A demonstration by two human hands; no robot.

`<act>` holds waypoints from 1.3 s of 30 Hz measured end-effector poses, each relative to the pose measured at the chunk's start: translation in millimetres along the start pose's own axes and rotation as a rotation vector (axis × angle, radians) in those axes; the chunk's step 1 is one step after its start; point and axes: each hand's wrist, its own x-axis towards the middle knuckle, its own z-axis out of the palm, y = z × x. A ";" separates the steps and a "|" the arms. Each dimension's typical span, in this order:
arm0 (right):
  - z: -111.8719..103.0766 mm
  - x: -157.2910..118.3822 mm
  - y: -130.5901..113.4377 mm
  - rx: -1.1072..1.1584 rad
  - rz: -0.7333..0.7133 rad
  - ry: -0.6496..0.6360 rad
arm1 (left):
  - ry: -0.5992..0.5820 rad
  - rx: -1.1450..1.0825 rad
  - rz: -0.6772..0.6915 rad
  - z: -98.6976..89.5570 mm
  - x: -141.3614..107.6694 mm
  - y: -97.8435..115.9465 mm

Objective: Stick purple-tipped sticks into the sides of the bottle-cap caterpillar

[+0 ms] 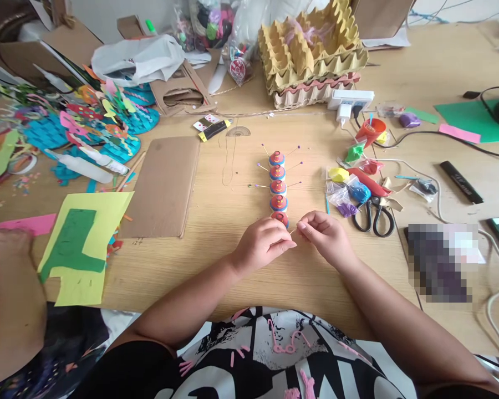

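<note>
Five-fingered grips close on both sides of a thin pale stick [292,231]: the fingertips of my left hand [260,244] and my right hand [327,239] are pinched together around it. Just beyond them a column of several small round clay figures [278,187], red on top with blue rims, stands on the table. The nearest figure [280,218] is partly hidden by my left hand. Thin sticks with purple tips [296,163] spread out from both sides of the far figures. Whether the held stick touches the nearest figure, I cannot tell.
Black scissors [374,217] and bagged coloured clay [360,191] lie to the right. A brown cardboard sheet [160,188] and yellow paper [77,277] lie left. Egg trays [311,55] and a power strip [351,100] stand behind. Another person's arm [10,310] rests at the left edge.
</note>
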 end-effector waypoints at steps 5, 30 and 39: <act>-2.6 -0.2 0.8 0.100 -0.005 -0.073 | 0.010 -0.038 -0.061 0.1 -1.9 0.1; 13.0 -7.4 -1.7 0.661 0.135 0.127 | 0.127 -1.079 -0.764 7.1 -2.2 13.9; 14.0 -16.7 -0.3 -0.027 -0.191 -0.047 | 0.301 -0.946 -0.720 10.0 -7.0 10.0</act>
